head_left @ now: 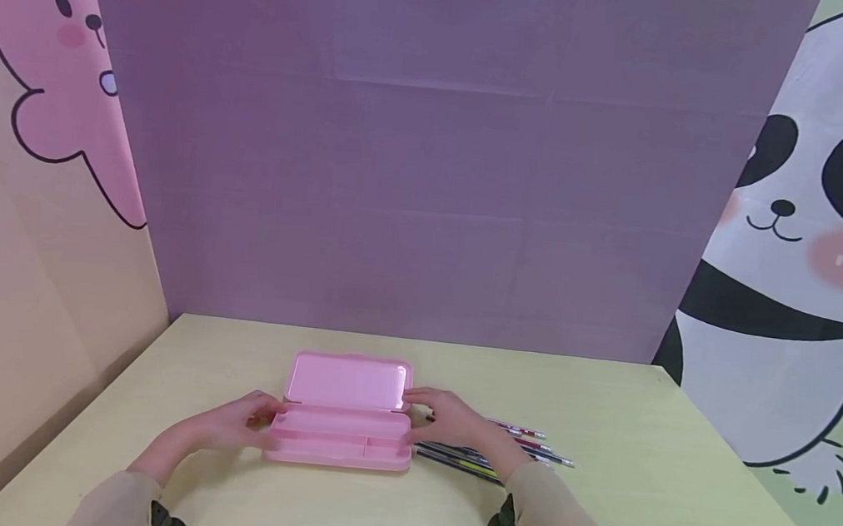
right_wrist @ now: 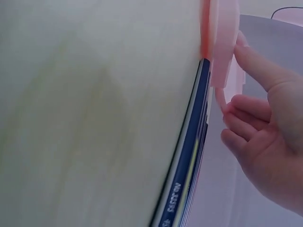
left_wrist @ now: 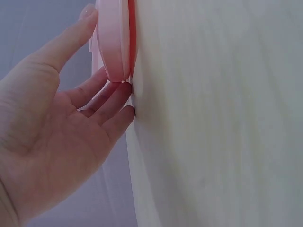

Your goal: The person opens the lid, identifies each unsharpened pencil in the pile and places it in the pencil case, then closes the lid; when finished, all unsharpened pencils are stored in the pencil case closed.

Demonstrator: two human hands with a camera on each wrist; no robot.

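Note:
A pink plastic pencil case (head_left: 318,448) lies unfolded on the table, its lid (head_left: 347,382) tipped back on the far side. Its divided tray has nothing in it. My left hand (head_left: 234,424) holds the left end, thumb (left_wrist: 78,35) at the rim and curled fingers by the corner. At the opposite end my right hand (head_left: 456,421) grips the case, thumb on the tray's side and fingertips by the lid's edge. Several pencils (head_left: 460,462) lie in a loose bunch under and beside the right hand, partly hidden by it; dark ones (right_wrist: 182,161) show close to the case.
The pale wooden table (head_left: 582,402) ends at a purple backdrop (head_left: 429,172). A pink cartoon figure (head_left: 54,80) is on the left wall and a panda picture (head_left: 790,270) on the right. Dark wrist mounts (head_left: 503,525) sit by both sleeves.

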